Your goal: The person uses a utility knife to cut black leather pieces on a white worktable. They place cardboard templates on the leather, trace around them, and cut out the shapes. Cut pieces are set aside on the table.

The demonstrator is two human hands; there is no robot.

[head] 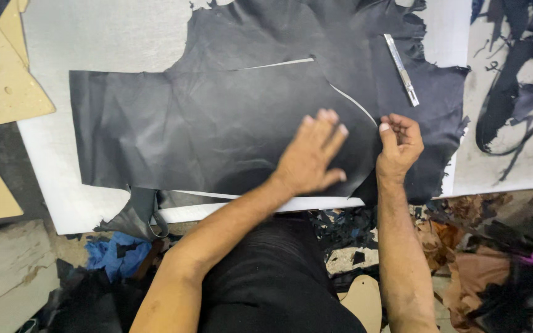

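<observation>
The left hand [309, 157] is laid flat, fingers [331, 126] spread wide, pressing down on a cut panel [217, 123] of black leather near the front edge of the bench [94, 37]. Nothing is held by it; the palm only pins the sheet. The right hand [400, 145] is curled into a loose fist at the panel's curved right edge, thumb up. It looks closed on something small, perhaps a knife, but what it grips cannot be made out.

The panel lies on a larger black hide [353, 37] that runs to the bench's far edge and toward its right edge. A pale cut line is seen along the panel's top and down the curve toward the right hand.

To follow such a curve well, the sheet is best kept pinned flat close beside the cut, so no wrinkle is dragged along.

A metal strip [401, 69] rests on the hide near the far right. Tan card patterns [7, 80] are cut off at the left edge. Scraps [464, 246] on the floor are blurred, and the bench's front edge is partly hidden by the arms.
</observation>
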